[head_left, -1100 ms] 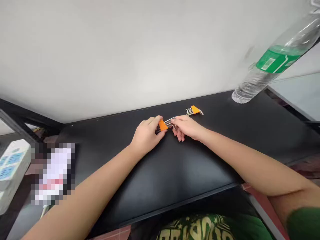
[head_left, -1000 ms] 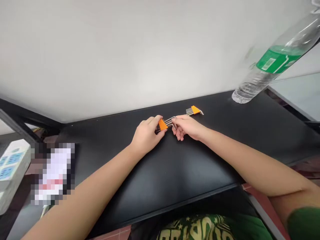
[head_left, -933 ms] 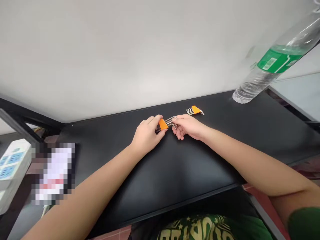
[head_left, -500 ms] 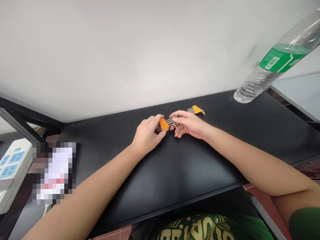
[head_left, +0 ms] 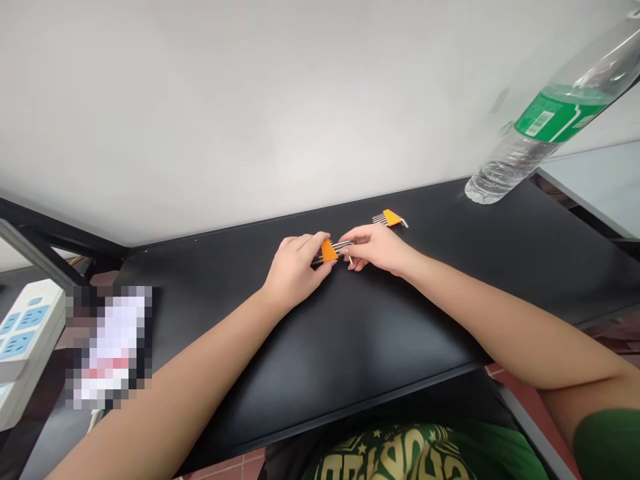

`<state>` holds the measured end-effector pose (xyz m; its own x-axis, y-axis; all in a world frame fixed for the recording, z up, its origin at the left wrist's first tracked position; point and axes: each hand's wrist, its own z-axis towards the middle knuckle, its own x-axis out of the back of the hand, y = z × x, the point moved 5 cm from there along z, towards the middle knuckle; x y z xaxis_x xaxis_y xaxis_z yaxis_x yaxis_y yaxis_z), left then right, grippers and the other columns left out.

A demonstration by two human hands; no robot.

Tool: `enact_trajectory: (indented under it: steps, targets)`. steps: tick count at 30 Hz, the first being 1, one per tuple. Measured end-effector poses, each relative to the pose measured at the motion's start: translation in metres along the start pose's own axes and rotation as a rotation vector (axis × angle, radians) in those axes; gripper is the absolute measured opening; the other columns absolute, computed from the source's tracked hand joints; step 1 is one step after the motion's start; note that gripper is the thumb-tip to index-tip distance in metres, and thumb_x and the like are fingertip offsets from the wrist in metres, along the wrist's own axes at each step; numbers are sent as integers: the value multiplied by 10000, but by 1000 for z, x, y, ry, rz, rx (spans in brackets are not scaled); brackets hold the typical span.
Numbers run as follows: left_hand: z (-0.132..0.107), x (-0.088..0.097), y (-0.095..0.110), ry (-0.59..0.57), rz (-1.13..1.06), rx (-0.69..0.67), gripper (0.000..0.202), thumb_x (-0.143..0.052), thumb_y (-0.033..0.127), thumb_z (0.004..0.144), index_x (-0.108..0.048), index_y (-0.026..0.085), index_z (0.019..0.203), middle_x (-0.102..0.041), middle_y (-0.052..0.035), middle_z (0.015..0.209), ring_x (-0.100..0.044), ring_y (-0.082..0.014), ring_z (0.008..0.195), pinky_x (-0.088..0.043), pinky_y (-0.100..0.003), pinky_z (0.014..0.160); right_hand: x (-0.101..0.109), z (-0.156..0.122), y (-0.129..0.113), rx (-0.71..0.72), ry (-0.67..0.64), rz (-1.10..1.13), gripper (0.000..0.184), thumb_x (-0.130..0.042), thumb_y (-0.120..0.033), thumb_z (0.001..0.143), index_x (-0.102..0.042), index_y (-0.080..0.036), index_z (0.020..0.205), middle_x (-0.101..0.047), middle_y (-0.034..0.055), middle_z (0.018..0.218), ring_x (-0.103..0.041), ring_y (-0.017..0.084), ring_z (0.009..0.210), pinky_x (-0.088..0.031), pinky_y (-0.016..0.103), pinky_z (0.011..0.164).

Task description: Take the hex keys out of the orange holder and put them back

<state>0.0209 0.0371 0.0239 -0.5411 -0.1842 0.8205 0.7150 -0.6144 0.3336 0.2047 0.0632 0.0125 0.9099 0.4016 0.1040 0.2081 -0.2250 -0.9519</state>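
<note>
A set of metal hex keys in an orange holder (head_left: 329, 251) sits just above the black table (head_left: 350, 333), near its far edge. My left hand (head_left: 294, 269) is closed around the orange holder, thumb and fingers pinching it. My right hand (head_left: 376, 248) is closed on the bent ends of the keys, pinching one of them between thumb and forefinger. A second orange hex key set (head_left: 391, 218) lies on the table just beyond my right hand, untouched.
A clear water bottle with a green label (head_left: 543, 123) stands at the table's far right. A white power strip (head_left: 20, 340) and a blurred-out object (head_left: 107, 347) lie at the left. A white wall rises behind the table.
My right hand has shifted slightly along the keys toward the holder and tightened its pinch. The left hand keeps its grip. The view drifted a little.
</note>
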Motion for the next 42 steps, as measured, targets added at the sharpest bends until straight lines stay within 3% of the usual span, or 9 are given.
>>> enact_trajectory:
  steps: [7,19,22,26,31,37,42]
  targets:
    - [0,-1,-1,-43,-7,7,355,-684,263,908,-587,230,1248,-740,-13,975,-714,-194,882,-472,-367,941,-1,2,3,-25,-5,-32,370,-736,-113,871,-754,-120,1240,-771,60,793,-713,145,628,-650,254,608]
    - [2,1,-14,-99,-41,33,354,-697,311,899,-584,245,1229,-719,4,922,-697,-185,821,-479,-388,944,23,7,8,-10,36,19,263,-830,-186,824,-813,-138,1082,-726,49,716,-662,135,584,-607,249,522]
    - [1,3,-21,-82,-16,85,352,-696,334,901,-589,249,1225,-715,0,910,-684,-188,804,-490,-394,940,35,8,10,-9,96,-116,246,-823,-231,830,-818,-159,1065,-712,37,683,-636,135,535,-568,266,493]
    - [2,3,-24,-72,-14,97,360,-704,349,897,-597,246,1224,-713,0,910,-676,-183,804,-497,-386,939,41,6,6,64,110,-497,195,-667,-317,935,-820,-243,1031,-740,4,737,-591,126,505,-478,286,524]
    - [3,2,-24,-89,-17,123,360,-710,357,887,-610,249,1216,-707,-5,910,-669,-191,804,-505,-374,908,38,1,-10,332,102,-891,291,-552,-308,984,-779,-248,813,-754,0,810,-646,187,795,-418,306,712]
    - [3,2,-23,-88,-20,113,348,-708,355,891,-607,249,1207,-695,5,893,-662,-187,793,-499,-374,901,46,8,-6,352,141,-1000,238,-557,-317,995,-793,-288,984,-747,7,855,-641,208,843,-417,323,779]
    - [3,2,-24,-87,-17,126,353,-710,354,886,-611,253,1209,-699,-1,897,-665,-191,797,-501,-373,905,47,8,-6,340,171,-1060,175,-598,-284,976,-761,-220,975,-709,45,948,-620,185,835,-411,303,763]
